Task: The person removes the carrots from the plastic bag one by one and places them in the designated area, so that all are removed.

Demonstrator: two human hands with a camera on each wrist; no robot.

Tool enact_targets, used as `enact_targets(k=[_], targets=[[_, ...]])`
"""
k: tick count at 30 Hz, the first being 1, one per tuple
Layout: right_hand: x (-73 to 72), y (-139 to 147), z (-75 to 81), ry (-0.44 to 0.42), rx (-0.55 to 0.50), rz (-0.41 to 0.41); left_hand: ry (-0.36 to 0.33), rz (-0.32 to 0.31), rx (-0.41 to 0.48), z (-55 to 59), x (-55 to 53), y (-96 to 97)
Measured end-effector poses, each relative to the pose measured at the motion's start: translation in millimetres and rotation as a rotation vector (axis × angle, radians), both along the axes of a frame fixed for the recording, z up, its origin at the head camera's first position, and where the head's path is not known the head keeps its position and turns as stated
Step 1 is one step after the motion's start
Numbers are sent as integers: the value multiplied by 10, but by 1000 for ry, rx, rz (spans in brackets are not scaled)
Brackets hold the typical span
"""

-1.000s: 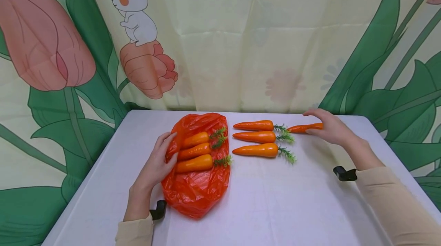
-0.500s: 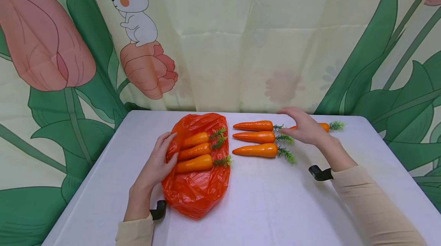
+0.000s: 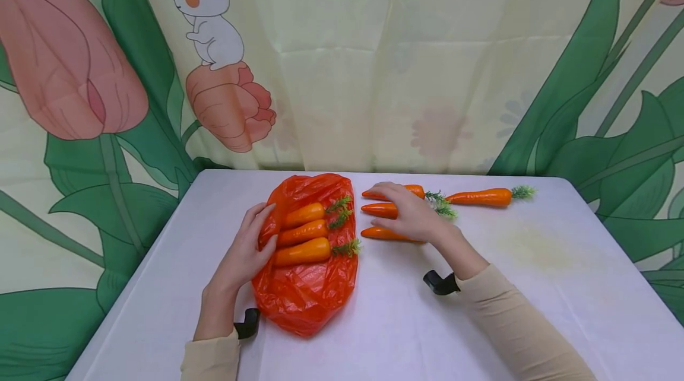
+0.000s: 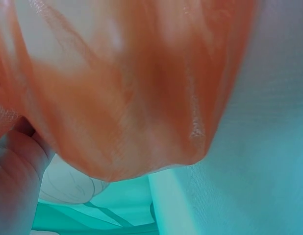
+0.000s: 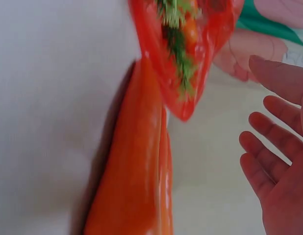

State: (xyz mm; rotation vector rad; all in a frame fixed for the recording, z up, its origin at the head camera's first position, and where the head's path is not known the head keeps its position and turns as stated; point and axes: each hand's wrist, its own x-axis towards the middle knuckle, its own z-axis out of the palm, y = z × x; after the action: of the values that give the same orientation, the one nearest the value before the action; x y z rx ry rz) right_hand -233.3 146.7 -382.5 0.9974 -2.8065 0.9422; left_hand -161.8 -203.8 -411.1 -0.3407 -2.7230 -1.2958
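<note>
A red plastic bag (image 3: 304, 310) lies on the table with three orange carrots (image 3: 303, 252) showing in its opening, green tops to the right. My left hand (image 3: 243, 253) grips the bag's left edge; the thin film fills most of the left wrist view. Right of the bag, three more carrots (image 3: 380, 210) lie in a row, tips toward it. My right hand (image 3: 408, 215) hovers over them with fingers spread and nothing held, partly covering the middle and nearest ones. In the right wrist view its fingers (image 5: 274, 132) stand apart from the large near carrot (image 5: 129, 171).
Another carrot (image 3: 481, 197) lies behind the row to the right, its leafy top pointing right. The white-covered table (image 3: 342, 357) ends at the back against a curtain (image 3: 342, 72) printed with tulips and a rabbit.
My right hand has let go of the far-right carrot and moved left over the row of three. My left hand stays on the bag, and the bagged carrots have not moved.
</note>
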Motion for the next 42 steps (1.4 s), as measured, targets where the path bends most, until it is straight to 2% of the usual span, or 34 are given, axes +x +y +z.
enact_targets(k=[10, 20, 33, 42], targets=[[118, -524, -153, 36, -47, 123, -6, -4, 6, -18, 6, 8], [259, -861, -276, 33, -14, 167, 27, -25, -1, -14, 6, 6], [369, -1049, -387, 14, 88, 166, 4, -10, -7, -15, 14, 5], [354, -1089, -415, 57, 129, 179, 5, -19, 4, 7, -8, 24]])
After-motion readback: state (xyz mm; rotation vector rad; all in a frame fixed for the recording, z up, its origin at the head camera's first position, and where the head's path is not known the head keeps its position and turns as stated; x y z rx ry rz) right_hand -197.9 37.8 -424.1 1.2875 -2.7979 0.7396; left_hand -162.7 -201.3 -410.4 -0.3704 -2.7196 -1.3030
